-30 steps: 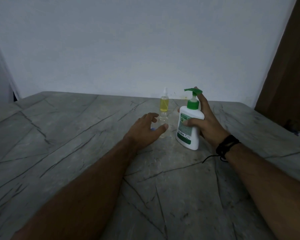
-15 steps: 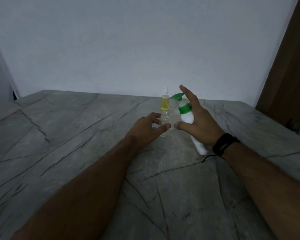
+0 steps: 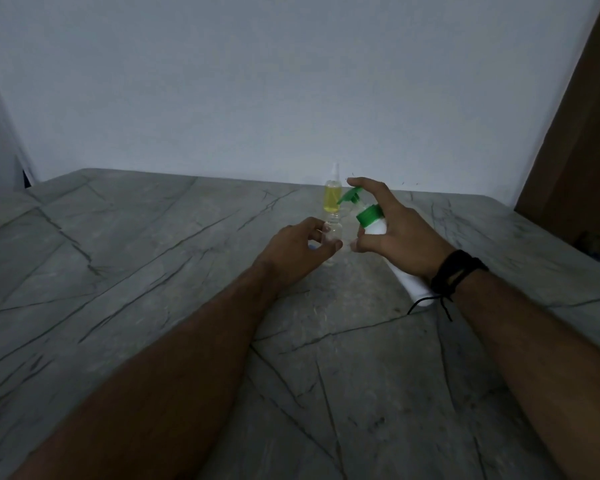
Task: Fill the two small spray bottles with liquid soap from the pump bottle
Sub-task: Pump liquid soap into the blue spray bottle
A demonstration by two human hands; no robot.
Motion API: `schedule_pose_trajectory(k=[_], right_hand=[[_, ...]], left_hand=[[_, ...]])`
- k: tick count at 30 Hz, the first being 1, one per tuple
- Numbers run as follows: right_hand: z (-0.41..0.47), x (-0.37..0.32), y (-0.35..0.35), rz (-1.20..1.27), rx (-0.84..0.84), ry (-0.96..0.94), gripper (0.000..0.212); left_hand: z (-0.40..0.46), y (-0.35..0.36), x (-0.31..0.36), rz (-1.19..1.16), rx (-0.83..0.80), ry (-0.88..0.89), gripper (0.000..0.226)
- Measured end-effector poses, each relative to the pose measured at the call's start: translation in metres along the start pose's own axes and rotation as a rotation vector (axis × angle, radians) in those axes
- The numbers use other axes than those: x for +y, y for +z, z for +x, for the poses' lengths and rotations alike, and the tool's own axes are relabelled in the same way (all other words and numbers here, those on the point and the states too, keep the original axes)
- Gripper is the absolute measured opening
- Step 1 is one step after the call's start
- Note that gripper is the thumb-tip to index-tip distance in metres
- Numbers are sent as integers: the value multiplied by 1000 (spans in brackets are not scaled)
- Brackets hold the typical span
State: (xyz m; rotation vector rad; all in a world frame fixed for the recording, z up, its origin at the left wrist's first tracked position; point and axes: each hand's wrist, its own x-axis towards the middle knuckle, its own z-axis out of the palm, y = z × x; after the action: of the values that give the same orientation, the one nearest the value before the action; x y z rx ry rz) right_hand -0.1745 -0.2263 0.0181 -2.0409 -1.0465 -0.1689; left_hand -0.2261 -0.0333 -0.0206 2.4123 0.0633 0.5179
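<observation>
Pump bottle (image 3: pixel 374 226): white, green pump head, tilted with nozzle aimed toward the clear spray bottle's open neck; right hand (image 3: pixel 400 237) grips it, forefinger on the pump top, likely ready to press
Clear spray bottle (image 3: pixel 334 233): upright on table (image 3: pixel 153 254), seemingly empty; left hand (image 3: pixel 297 251) steadies it, fingers (image 3: pixel 333 244) pinching its body
Second spray bottle (image 3: pixel 332 199): behind, yellow liquid inside, capped, so apparently already filled

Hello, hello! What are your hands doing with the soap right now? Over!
Left hand holds the empty little bottle. Right hand tips the pump bottle toward it, finger on the pump. Yellow-filled bottle behind. Nothing in the way.
</observation>
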Motion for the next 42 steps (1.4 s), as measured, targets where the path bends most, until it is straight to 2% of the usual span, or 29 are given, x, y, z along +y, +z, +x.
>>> schedule_pose_trajectory(k=[4, 14, 20, 23, 33, 42], right_hand=[[0, 0, -1, 13, -63, 4, 90], [7, 0, 4, -144, -108, 50, 83], [9, -5, 3, -215, -245, 1, 109], [8, -5, 5, -208, -224, -4, 109], [8, -5, 6, -71, -108, 82, 74], [5, -8, 11, -100, -100, 35, 84]], left_hand=[[1, 1, 0, 7, -3, 2, 50], [0, 0, 0, 6, 9, 16, 47], [1, 0, 0, 6, -11, 8, 48], [1, 1, 0, 9, -2, 13, 49], [2, 3, 0, 3, -8, 32, 51], [2, 1, 0, -14, -8, 6, 50]])
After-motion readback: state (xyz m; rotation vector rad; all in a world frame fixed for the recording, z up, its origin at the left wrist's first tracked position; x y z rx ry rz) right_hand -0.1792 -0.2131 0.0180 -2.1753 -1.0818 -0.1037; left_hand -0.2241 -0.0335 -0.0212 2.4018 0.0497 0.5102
